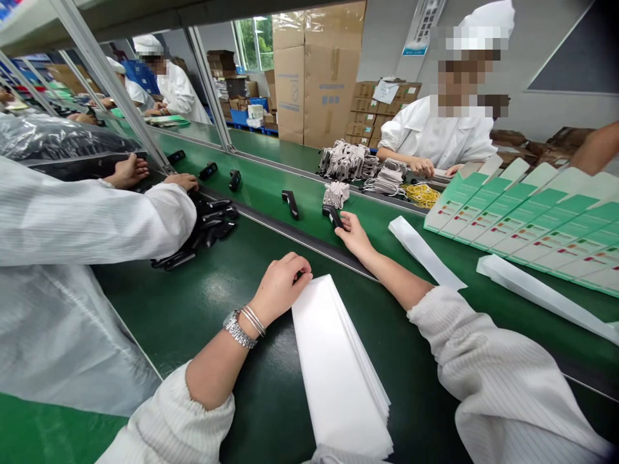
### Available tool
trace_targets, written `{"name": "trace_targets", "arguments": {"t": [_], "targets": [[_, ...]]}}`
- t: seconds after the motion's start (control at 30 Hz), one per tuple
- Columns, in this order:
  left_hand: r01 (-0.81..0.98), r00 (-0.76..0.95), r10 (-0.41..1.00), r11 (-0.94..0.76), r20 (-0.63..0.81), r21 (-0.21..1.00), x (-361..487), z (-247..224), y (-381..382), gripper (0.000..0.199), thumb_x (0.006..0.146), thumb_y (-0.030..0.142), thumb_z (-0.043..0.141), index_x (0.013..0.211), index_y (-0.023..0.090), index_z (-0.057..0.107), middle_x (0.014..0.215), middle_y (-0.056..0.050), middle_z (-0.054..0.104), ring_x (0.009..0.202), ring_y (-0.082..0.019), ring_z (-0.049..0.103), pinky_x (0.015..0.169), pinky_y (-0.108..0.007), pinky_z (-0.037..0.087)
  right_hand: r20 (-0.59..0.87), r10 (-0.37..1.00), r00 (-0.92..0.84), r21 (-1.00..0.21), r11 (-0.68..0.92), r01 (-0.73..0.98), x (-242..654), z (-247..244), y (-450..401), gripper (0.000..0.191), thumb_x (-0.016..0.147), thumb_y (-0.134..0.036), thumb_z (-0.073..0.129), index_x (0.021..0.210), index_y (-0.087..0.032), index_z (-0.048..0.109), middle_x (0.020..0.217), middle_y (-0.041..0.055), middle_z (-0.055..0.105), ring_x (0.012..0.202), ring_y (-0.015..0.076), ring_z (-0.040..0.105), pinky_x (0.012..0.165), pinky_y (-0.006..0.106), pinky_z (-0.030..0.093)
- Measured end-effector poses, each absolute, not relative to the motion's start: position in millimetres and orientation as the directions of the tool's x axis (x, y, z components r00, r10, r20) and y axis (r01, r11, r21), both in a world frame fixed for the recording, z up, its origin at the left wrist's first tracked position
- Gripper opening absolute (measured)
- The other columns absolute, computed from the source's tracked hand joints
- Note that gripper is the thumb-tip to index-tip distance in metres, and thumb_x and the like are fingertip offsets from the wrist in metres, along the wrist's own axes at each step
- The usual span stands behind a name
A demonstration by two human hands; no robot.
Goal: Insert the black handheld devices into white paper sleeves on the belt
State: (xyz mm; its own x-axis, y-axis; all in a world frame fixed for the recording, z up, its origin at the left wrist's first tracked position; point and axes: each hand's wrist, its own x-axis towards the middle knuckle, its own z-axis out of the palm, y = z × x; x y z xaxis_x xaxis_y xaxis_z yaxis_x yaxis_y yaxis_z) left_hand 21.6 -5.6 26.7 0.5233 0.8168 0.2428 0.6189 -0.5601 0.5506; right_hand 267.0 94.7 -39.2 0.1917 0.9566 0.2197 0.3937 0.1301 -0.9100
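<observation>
Reaches with the right hand (355,236) past the far end of the stack of flat white sleeves (338,367) and over the metal rail (309,241), to the black pistol-shaped device (331,212) on the green strip (264,177) beyond. Has a closed grip on that device, fingers and thumb at its near end; cannot tell how firmly. Rests the left hand (281,283) at the far left corner of the stack, fingertips curled in toward the thumb, at or just above the top sleeve. Cannot tell whether pinching an edge there or merely steadying it.

Has the stack lying on the worktop (203,303), fanned out along its right edge. Shows, beyond the stack and just behind the grasped device, a bundle of pale cords (337,192). Shows, beyond and left of the stack, a second black device (291,204), apart from both hands; farther left, a pile of black devices (207,235) beside a co-worker's arm (140,222). Shows, right of the stack, two loose white sleeves (428,254) and a row of green-and-white cartons (520,216).

Looks like the pick-up step, with the device not yet at the stack. Seems to call next for lifting it clear of the rail, back toward the stack, and for separating just the top sleeve, without dragging along any beneath.
</observation>
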Motion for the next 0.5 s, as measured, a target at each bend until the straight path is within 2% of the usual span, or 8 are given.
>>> {"name": "trace_targets", "arguments": {"t": [0.07,0.13,0.23,0.33,0.37,0.43,0.5], "targets": [[0.623,0.524,0.82,-0.553,0.23,0.553,22,28,-6,0.01,0.09,0.02,0.053,0.084,0.019,0.061,0.09,-0.001,0.059,0.074,-0.014,0.055,0.07,-0.028,0.045,0.237,0.955,0.176,-0.864,0.125,0.487,270,-38,94,0.056,0.082,-0.025,0.054,0.136,-0.019,0.044,0.137,0.0137,0.055,0.127,0.0227,0.053,0.109,0.041,0.04],[0.641,0.512,0.832,-0.536,0.214,0.55,21,30,-6,0.011,0.09,0.022,0.052,0.084,0.019,0.06,0.09,-0.001,0.059,0.074,-0.014,0.055,0.069,-0.028,0.044,0.254,0.956,0.145,-0.764,0.107,0.637,273,-33,92,0.051,0.084,-0.025,0.053,0.134,-0.021,0.048,0.136,0.0124,0.055,0.126,0.0241,0.053,0.106,0.041,0.042],[0.706,0.471,0.868,-0.478,0.157,0.523,18,35,-7,0.014,0.089,0.031,0.055,0.082,0.02,0.057,0.086,0.0,0.059,0.073,-0.015,0.054,0.067,-0.029,0.041,0.227,0.969,0.098,-0.503,0.031,0.864,278,-22,85,0.046,0.086,-0.028,0.054,0.131,-0.025,0.053,0.126,0.0118,0.06,0.119,0.0298,0.055,0.1,0.046,0.045],[0.762,0.484,0.875,-0.426,0.007,0.487,13,40,-6,0.027,0.081,0.045,0.065,0.08,0.02,0.055,0.083,0.0,0.059,0.071,-0.016,0.053,0.063,-0.029,0.037,0.197,0.977,0.084,-0.308,-0.02,0.951,284,-12,82,0.043,0.087,-0.025,0.052,0.13,-0.027,0.052,0.113,0.0117,0.064,0.112,0.0324,0.055,0.092,0.046,0.046],[0.768,0.502,0.864,-0.42,-0.047,0.483,11,41,-6,0.029,0.079,0.045,0.068,0.079,0.02,0.054,0.082,0.001,0.06,0.07,-0.016,0.053,0.062,-0.028,0.036,0.193,0.977,0.093,-0.292,-0.034,0.956,287,-11,82,0.042,0.087,-0.022,0.05,0.129,-0.027,0.052,0.112,0.0118,0.063,0.11,0.0321,0.055,0.089,0.045,0.047],[0.76,0.538,0.836,-0.427,-0.107,0.49,10,40,-5,0.022,0.079,0.038,0.067,0.075,0.019,0.054,0.078,0.001,0.06,0.067,-0.015,0.052,0.06,-0.027,0.035,0.187,0.971,0.147,-0.334,-0.078,0.939,293,-13,86,0.04,0.087,-0.017,0.046,0.125,-0.026,0.051,0.111,0.0121,0.062,0.105,0.0307,0.056,0.086,0.043,0.047],[0.742,0.557,0.826,-0.446,-0.088,0.501,10,39,-5,0.015,0.083,0.028,0.06,0.071,0.019,0.054,0.076,0.001,0.06,0.066,-0.015,0.052,0.06,-0.027,0.034,0.154,0.963,0.219,-0.477,-0.121,0.87,298,-17,91,0.039,0.086,-0.016,0.045,0.124,-0.025,0.048,0.109,0.0108,0.062,0.097,0.0276,0.059,0.082,0.041,0.048]]}}
